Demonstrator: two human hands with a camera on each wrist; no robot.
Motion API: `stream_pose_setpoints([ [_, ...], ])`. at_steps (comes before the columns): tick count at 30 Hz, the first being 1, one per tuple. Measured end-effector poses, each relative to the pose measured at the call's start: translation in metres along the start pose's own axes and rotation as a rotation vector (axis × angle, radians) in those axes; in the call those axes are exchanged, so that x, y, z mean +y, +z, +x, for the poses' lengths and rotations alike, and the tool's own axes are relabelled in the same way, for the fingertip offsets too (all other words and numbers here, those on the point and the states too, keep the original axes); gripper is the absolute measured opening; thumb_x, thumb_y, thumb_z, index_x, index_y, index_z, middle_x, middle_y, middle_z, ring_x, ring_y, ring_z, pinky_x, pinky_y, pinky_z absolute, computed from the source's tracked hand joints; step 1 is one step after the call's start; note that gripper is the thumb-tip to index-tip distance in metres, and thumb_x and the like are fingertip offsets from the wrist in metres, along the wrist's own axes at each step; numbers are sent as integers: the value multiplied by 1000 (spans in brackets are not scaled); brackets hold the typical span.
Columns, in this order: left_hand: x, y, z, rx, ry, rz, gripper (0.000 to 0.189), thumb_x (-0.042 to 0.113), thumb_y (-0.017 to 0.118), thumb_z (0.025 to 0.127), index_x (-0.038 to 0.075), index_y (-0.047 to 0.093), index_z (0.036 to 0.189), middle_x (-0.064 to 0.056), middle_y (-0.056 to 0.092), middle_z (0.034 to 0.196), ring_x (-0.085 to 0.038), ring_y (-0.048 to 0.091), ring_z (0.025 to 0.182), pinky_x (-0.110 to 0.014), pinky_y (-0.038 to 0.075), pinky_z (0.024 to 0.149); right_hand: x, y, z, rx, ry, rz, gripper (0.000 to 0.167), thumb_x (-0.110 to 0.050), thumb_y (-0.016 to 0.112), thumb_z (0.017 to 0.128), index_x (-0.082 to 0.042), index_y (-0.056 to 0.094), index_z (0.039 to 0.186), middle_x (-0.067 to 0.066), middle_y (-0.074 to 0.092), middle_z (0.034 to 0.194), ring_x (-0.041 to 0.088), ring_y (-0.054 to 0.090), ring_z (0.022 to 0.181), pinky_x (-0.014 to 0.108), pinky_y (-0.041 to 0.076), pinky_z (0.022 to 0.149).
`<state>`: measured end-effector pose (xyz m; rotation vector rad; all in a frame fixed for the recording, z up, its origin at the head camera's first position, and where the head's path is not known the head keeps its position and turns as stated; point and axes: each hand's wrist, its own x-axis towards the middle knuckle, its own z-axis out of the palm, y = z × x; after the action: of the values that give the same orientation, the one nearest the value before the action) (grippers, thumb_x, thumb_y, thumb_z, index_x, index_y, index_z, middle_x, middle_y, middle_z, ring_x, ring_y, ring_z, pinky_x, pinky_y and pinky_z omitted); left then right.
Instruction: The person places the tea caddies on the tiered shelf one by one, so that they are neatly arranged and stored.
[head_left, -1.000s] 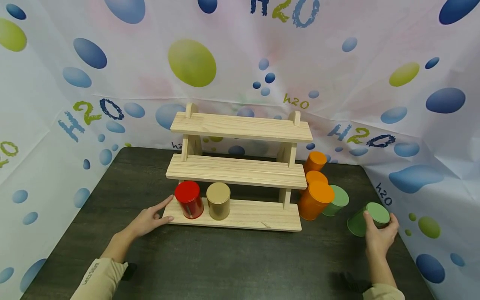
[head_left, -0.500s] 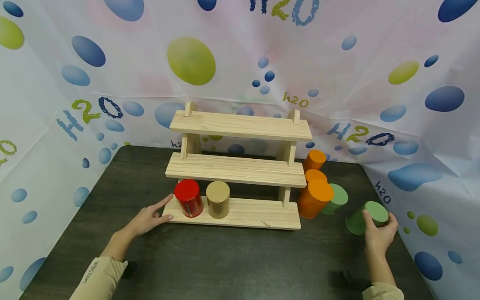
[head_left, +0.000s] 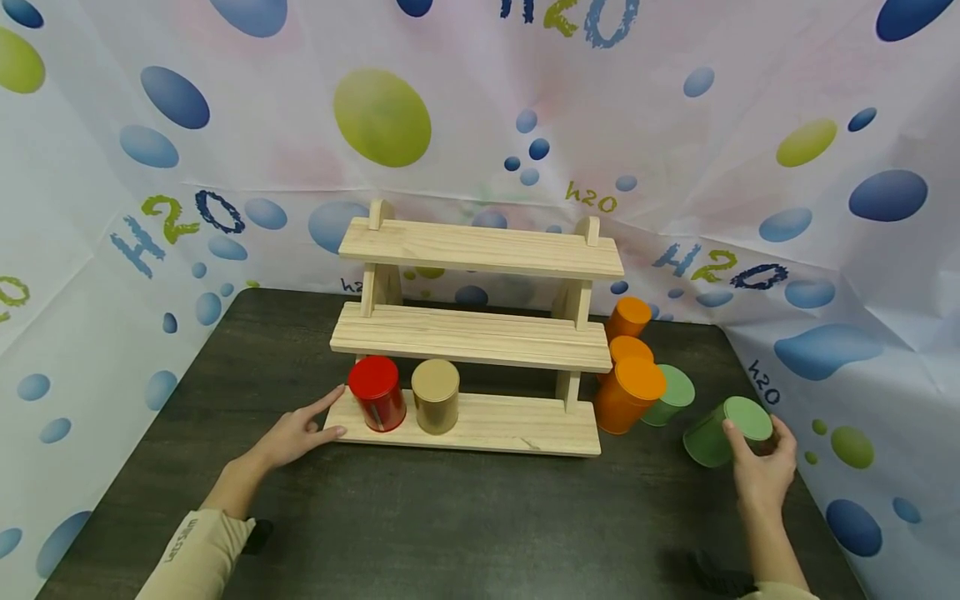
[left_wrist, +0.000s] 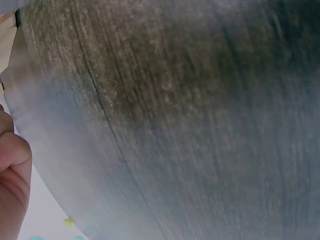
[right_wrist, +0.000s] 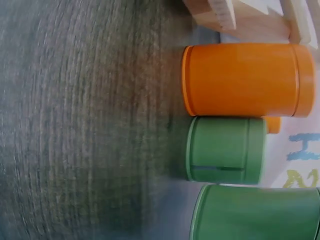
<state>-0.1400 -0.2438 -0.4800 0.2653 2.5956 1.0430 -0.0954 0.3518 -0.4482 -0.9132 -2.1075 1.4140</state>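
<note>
While the right grip (head_left: 765, 471) clasps a green can (head_left: 712, 437) near its lid, thumb on one side and fingers round the other, I cannot tell whether the can's base touches the desk (head_left: 465, 517). Left of that grip and a little farther back stands another green can (head_left: 667, 396), with three orange cans (head_left: 628, 398) beyond it, close to the shelf (head_left: 472, 335). Well to the grip's left, on the shelf's bottom level, are a gold can (head_left: 437, 402) and a red can (head_left: 380, 398). The left grip (head_left: 298, 435) clasps no can; its extended thumb and forefinger touch the shelf's left end, just beside the red can.

A bump seems the likeliest trouble: a low leftward swing could strike the second green can and drive it into the orange cans. The held can might also twist or slip, since its wall looks smooth. An uneven push from the left grip could skew the shelf and shift the red can.
</note>
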Motion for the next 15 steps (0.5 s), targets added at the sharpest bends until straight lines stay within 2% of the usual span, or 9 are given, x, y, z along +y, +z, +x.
stream_pose_setpoints([
  [3, 1, 0, 0, 3, -5, 2, 77, 37, 61, 86, 13, 20, 146, 4, 31, 51, -10, 25, 44, -23, 27, 45, -6, -2, -5, -30, -45, 15, 66, -27, 63, 85, -11, 30, 141, -3, 39, 123, 12, 35, 112, 21, 31, 90],
  [7, 1, -1, 0, 2, -5, -3, 77, 37, 61, 86, 13, 20, 147, 4, 31, 51, -9, 25, 44, -23, 27, 45, -14, -5, -12, -64, -88, 79, 62, -18, 64, 85, -8, 35, 138, -19, 39, 106, -3, 36, 94, 7, 33, 68],
  [11, 1, -1, -1, 1, 1, -4, 77, 37, 61, 86, 12, 20, 146, 4, 30, 51, -9, 25, 44, -23, 26, 45, -23, -7, -21, -92, -112, 152, 57, -10, 65, 84, -8, 40, 135, -17, 42, 105, -2, 39, 93, 6, 34, 66],
  [15, 2, -1, -1, -1, 4, -3, 77, 37, 61, 86, 11, 20, 146, 5, 30, 51, -8, 25, 44, -23, 26, 46, -32, -6, -29, -104, -173, 138, 51, -4, 64, 83, -12, 46, 129, -16, 44, 104, -1, 39, 95, 8, 34, 69],
])
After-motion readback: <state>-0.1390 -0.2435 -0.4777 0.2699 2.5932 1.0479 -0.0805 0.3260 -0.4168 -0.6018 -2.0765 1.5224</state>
